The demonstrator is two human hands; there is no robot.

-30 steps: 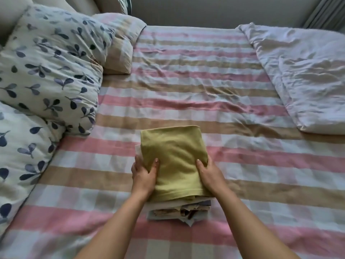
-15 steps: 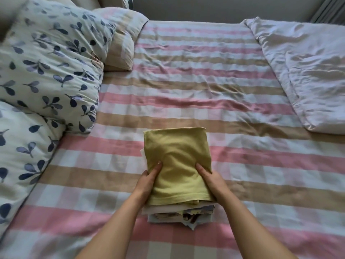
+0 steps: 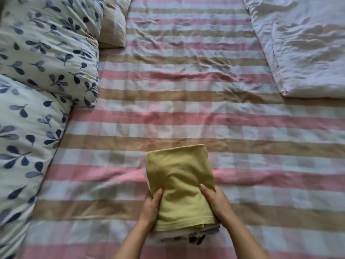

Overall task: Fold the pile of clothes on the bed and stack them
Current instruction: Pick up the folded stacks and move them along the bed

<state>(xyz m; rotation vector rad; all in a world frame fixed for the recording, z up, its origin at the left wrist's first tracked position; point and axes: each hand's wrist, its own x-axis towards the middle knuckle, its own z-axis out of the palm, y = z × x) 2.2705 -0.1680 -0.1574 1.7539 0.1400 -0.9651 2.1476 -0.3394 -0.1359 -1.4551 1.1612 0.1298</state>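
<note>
A stack of folded clothes (image 3: 188, 237) sits on the striped bed sheet (image 3: 186, 113) near the front. A folded yellow-green garment (image 3: 179, 180) lies on top; white and patterned layers show at the stack's near edge. My left hand (image 3: 152, 208) grips the stack's left side with the thumb on the yellow-green top. My right hand (image 3: 215, 200) grips the right side the same way. The fingers under the stack are hidden.
Two leaf-print pillows (image 3: 44, 53) fill the left side, with a striped pillow (image 3: 113, 25) behind them. A folded white duvet (image 3: 304, 43) lies at the back right. The pink, tan and white sheet stretches wrinkled across the middle.
The view has tilted downward, so the stack appears lower in frame. Both hands stay clamped on the stack's sides, slightly nearer its front end.
</note>
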